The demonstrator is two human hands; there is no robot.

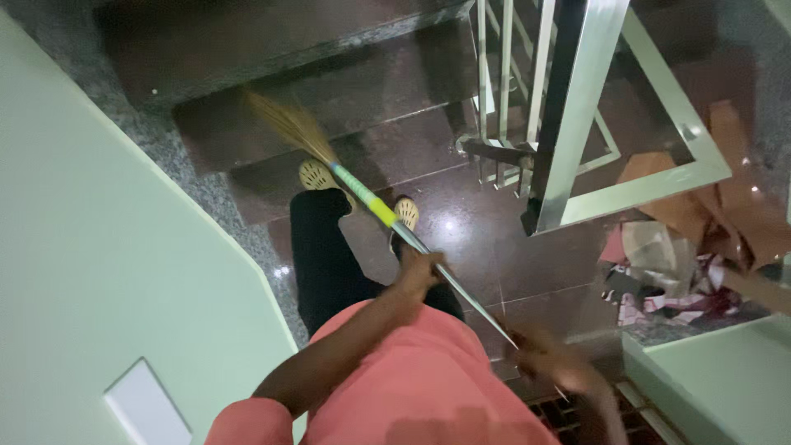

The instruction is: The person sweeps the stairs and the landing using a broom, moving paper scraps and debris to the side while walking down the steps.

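Metal broom handle [428, 251] within fingers [416, 268], seemingly.

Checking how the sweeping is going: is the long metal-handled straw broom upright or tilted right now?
Tilted. The long metal-handled straw broom slants from the right hand past the left hand, bristles on a dark stone stair step.

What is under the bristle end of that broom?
Under the broom bristles lies a dark polished stone stair step. Further down the handle are two yellowish sandals. Both hands, left hand and right hand, grip the handle. Any dust under the bristles is covered.
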